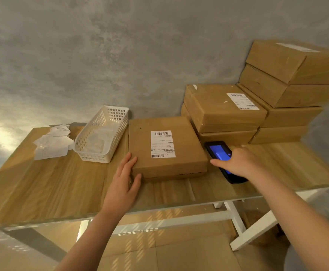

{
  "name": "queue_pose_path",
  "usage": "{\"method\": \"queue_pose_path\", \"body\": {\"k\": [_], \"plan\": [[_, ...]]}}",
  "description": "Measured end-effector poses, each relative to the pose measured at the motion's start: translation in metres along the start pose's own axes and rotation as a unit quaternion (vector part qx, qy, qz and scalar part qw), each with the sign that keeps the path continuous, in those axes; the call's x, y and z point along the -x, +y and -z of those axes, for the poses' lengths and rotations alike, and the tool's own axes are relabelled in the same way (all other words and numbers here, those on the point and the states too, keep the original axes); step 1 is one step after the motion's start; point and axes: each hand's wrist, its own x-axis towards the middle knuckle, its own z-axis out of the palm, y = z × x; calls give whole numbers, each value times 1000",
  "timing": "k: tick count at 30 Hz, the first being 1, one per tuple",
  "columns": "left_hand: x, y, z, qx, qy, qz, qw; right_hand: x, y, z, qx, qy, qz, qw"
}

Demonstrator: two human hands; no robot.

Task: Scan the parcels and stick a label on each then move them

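Front parcel [167, 147]: a flat brown box is laid on the wooden table [42, 184], close to the front edge. Every other place below is told from this box.
Label [162, 144]: a white label with bar codes is stuck flat on top of the front parcel, near its middle.
Left hand [125, 178]: it is pressed against the near left corner of the front parcel. The fingers are held straight along the left side and the thumb is laid on the front side. Nothing is squeezed.
Right hand [238, 163]: it is stretched out just right of the front parcel, over the scanner. The fingers are spread and mostly straight. Whether the scanner is touched cannot be told.
Scanner [219, 153]: a black device with a lit blue screen is laid on the table, right beside the front parcel's right side, partly hidden by the right hand.
Low stack [224, 108]: brown boxes are piled behind and to the right of the front parcel. A white label is seen on the top one.
Tall stack [288, 85]: more brown boxes are piled further right, against the grey wall [101, 55].
Basket [103, 133]: a white plastic basket is set just left of the front parcel, with pale sheets inside.
Loose papers [52, 141]: white slips are scattered further left, past the basket.
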Motion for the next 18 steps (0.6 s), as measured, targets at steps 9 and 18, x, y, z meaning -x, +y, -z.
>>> {"method": "queue_pose_path", "body": {"k": [9,18], "plan": [[-3,-1,-8,-2,51,-1,999,-4,42,-61,-24,26,-62,997],[3,6,-19,-21,97,38,994,-10,51,-68,63,21,-29,997]]}}
